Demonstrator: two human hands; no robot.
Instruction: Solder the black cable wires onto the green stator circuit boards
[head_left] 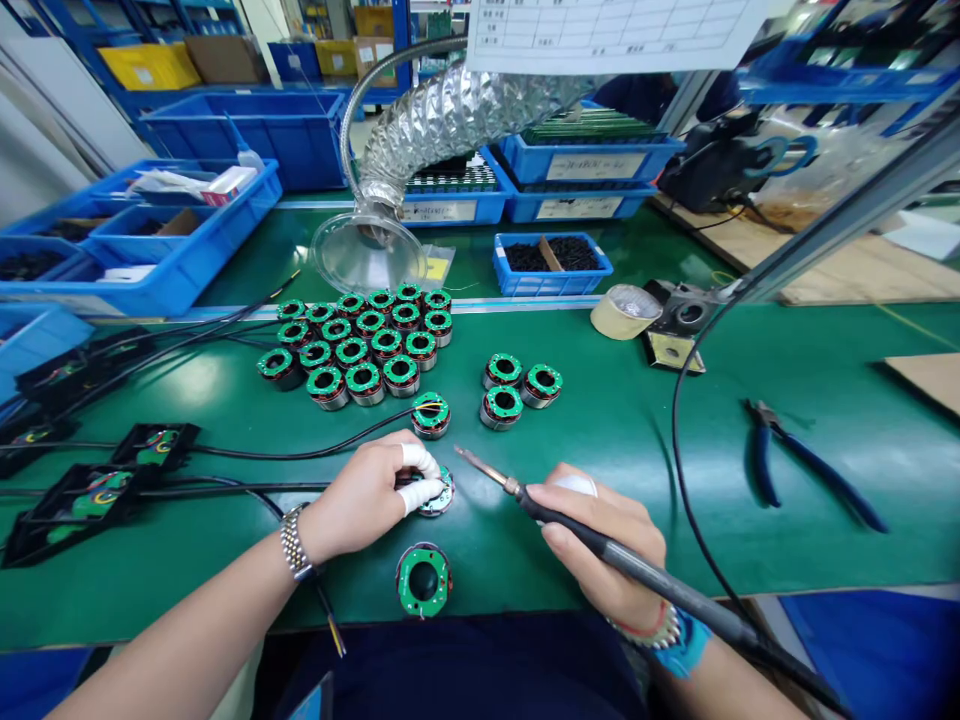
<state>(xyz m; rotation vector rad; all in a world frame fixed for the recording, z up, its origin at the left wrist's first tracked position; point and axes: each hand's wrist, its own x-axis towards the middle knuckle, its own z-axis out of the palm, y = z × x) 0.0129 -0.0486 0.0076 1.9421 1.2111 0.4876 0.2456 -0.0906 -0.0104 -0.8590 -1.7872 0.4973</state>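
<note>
My left hand (364,498) pinches, fingertips together, over a green-topped coil (438,501) near the desk's (637,430) front edge, its hold hidden; my right hand (619,535) wraps a soldering iron (679,588). Farther back, a blue bin (551,286) holds black parts (576,253).

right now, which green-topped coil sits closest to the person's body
The single coil by the near edge of the bench, below the left hand in view; all others lie farther back.

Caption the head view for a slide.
Left hand at a green-topped round part; right hand holding a soldering iron.
</note>
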